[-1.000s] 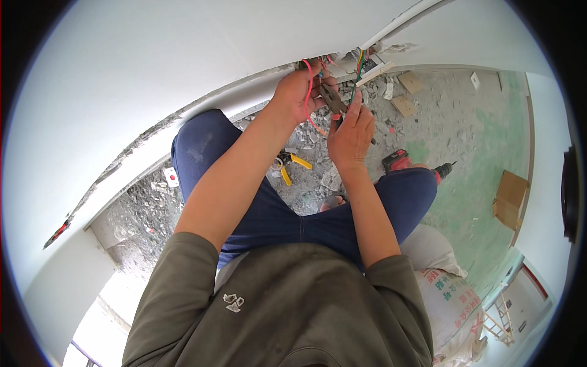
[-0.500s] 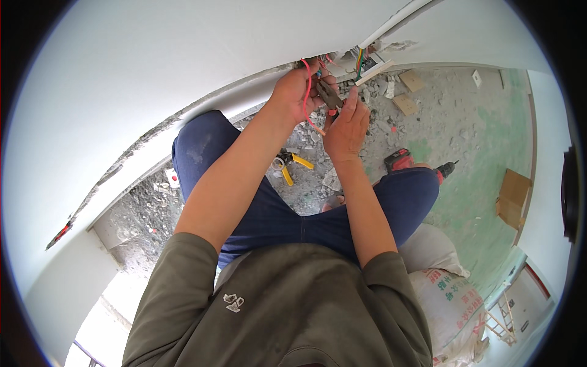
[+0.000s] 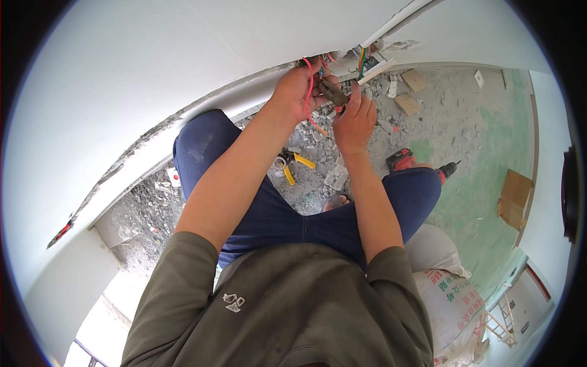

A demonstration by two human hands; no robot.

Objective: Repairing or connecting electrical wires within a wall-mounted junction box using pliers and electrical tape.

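Note:
My left hand (image 3: 298, 92) is closed around wires at a hole in the wall. A red wire (image 3: 308, 104) loops out over its fingers and hangs down with a bare-looking end. Pliers (image 3: 334, 93) are gripped by my right hand (image 3: 355, 124), and their jaws reach to the fingertips of my left hand. Whatever lies between the jaws is hidden by those fingers. Just right of the pliers, green and yellow wires (image 3: 362, 60) come out of the wall beside a white plate (image 3: 376, 71) standing on edge.
Yellow-handled wire strippers (image 3: 295, 166) lie on the rubble-strewn floor between my legs, by a roll of tape (image 3: 279, 163). A red cordless drill (image 3: 403, 160) lies beside my right knee. Full sacks (image 3: 449, 306) stand behind it. Flat tan pieces (image 3: 406, 104) and a cardboard box (image 3: 514, 197) lie to the right.
My right hand and the pliers have shifted slightly to the right, and the pliers have tilted a little. My left hand stays at the wires.

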